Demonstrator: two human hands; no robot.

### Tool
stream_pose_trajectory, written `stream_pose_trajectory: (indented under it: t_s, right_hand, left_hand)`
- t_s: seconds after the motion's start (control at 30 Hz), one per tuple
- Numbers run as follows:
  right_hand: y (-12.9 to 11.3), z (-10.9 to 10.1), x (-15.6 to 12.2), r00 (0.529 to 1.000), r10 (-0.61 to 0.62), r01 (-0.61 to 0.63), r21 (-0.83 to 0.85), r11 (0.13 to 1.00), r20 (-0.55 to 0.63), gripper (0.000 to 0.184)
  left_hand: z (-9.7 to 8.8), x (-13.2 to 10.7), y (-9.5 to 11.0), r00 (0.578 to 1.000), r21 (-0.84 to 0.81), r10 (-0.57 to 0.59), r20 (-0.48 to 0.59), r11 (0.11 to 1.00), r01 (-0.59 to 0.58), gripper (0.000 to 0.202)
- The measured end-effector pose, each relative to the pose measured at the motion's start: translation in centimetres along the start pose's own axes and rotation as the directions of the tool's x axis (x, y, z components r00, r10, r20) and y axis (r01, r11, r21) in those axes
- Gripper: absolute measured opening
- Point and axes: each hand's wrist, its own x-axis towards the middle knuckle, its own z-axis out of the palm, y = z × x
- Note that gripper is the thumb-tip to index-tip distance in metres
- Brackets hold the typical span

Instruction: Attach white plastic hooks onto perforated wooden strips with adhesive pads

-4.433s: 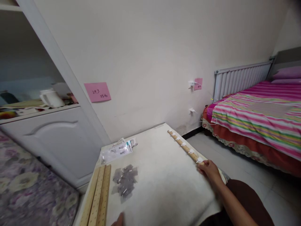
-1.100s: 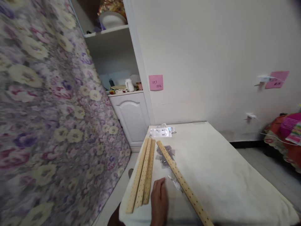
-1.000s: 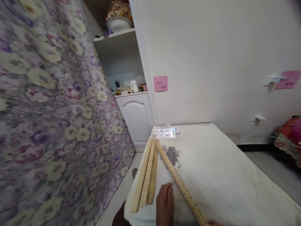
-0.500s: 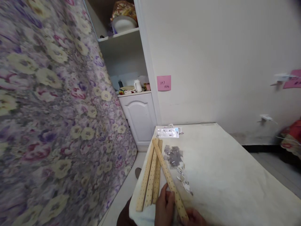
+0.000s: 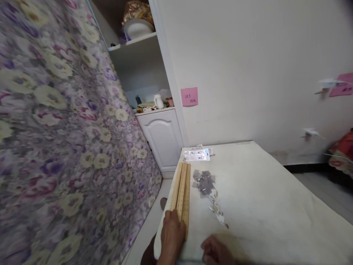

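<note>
Long, light wooden strips (image 5: pixel 184 186) dotted with small dark holes lie side by side along the table's left edge. My left hand (image 5: pixel 172 230) rests over their near part with its fingers curled round them, hiding what is under the palm. My right hand (image 5: pixel 216 250) is at the table's near edge, right of the strips and apart from them. Its fingers are curled in, somewhat blurred, with nothing visible in them. A pile of small grey flat pieces (image 5: pixel 204 183) lies right of the strips, and a trail of small white pieces (image 5: pixel 217 213) runs nearer to me.
A clear blister pack (image 5: pixel 196 155) lies at the far left of the cloth-covered table (image 5: pixel 264 195). Behind it are a wall with a pink note (image 5: pixel 189 96) and a white cabinet (image 5: pixel 163 141). A floral curtain (image 5: pixel 68 140) hangs on the left.
The strip that lay slanting across the others no longer does so. My left hand has moved left onto the strips, which now lie closer together. My right hand has let go of the slanting strip.
</note>
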Motion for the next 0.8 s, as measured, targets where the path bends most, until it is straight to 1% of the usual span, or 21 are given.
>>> stream_pose_trajectory:
  t_s: [0.03,0.07,0.1,0.13,0.17,0.23,0.27,0.3,0.33,0.37,0.43,0.53,0.6,0.7,0.8]
  right_hand:
    - [-0.6,-1.7,-0.4,0.993,-0.057,0.041,-0.145,0.989,-0.107,0.021]
    - [-1.2,-3.3,-0.7,0.975,-0.128,0.078,-0.262,0.962,-0.181,0.018]
    - [-1.9,-4.9,-0.9,0.954,-0.187,0.097,-0.349,0.932,-0.235,0.016]
    - [-2.5,-6.3,-1.0,0.931,-0.222,0.083,-0.427,0.901,-0.289,0.016]
    - [-2.9,-7.4,-1.0,0.915,-0.25,0.064,-0.497,0.865,-0.317,0.018]
    - [-3.4,-8.8,-0.6,0.886,-0.298,0.031,-0.597,0.802,-0.355,0.028]
    - [-3.4,-9.1,-0.3,0.881,-0.314,0.019,-0.636,0.772,-0.354,0.033]
    - [-3.4,-9.2,0.1,0.881,-0.324,0.014,-0.668,0.744,-0.344,0.033]
    - [-3.4,-9.2,0.4,0.886,-0.332,0.017,-0.694,0.72,-0.323,0.03]
    - [-3.4,-9.2,0.8,0.893,-0.338,0.029,-0.711,0.702,-0.298,0.024]
    - [-3.8,-9.3,1.6,0.898,-0.358,0.065,-0.726,0.684,-0.257,0.014]
    - [-4.9,-10.2,3.0,0.881,-0.403,0.104,-0.731,0.674,-0.246,0.015]
    - [-5.5,-10.9,4.2,0.87,-0.429,0.122,-0.737,0.665,-0.243,0.016]
    - [-5.2,-11.5,5.7,0.855,-0.464,0.171,-0.719,0.674,-0.231,0.015]
    - [-4.0,-11.7,6.1,0.824,-0.495,0.224,-0.644,0.732,-0.277,0.019]
  left_hand:
    - [0.2,-0.1,-0.3,1.0,0.017,0.017,-0.014,1.0,-0.017,0.037]
    - [0.3,-0.2,-0.6,0.999,0.028,0.034,-0.03,0.999,-0.033,0.039]
    - [0.5,-0.3,-0.8,0.997,0.033,0.049,-0.054,0.998,-0.047,0.041]
    - [0.7,-0.5,-0.9,0.994,0.033,0.062,-0.085,0.998,-0.06,0.042]
    - [0.9,-0.7,-0.9,0.989,0.025,0.076,-0.125,0.997,-0.073,0.043]
    - [1.6,-1.4,-0.3,0.971,-0.046,0.114,-0.212,0.991,-0.126,0.042]
    - [2.0,-1.8,0.3,0.96,-0.107,0.141,-0.24,0.98,-0.171,0.041]
    - [2.6,-2.3,1.0,0.952,-0.189,0.172,-0.252,0.956,-0.223,0.039]
    - [3.3,-2.7,1.9,0.945,-0.274,0.235,-0.229,0.916,-0.294,0.038]
    - [3.9,-3.1,2.9,0.942,-0.354,0.281,-0.183,0.875,-0.33,0.039]
    - [5.1,-3.4,4.8,0.927,-0.47,0.365,-0.087,0.806,-0.361,0.041]
    - [6.3,-2.8,7.1,0.922,-0.509,0.381,-0.068,0.782,-0.361,0.044]
    - [6.7,-2.0,7.9,0.926,-0.511,0.371,-0.074,0.783,-0.355,0.044]
    - [7.0,-1.0,8.2,0.939,-0.514,0.339,-0.067,0.794,-0.324,0.043]
    - [7.1,-0.5,8.3,0.948,-0.513,0.313,-0.051,0.807,-0.294,0.041]
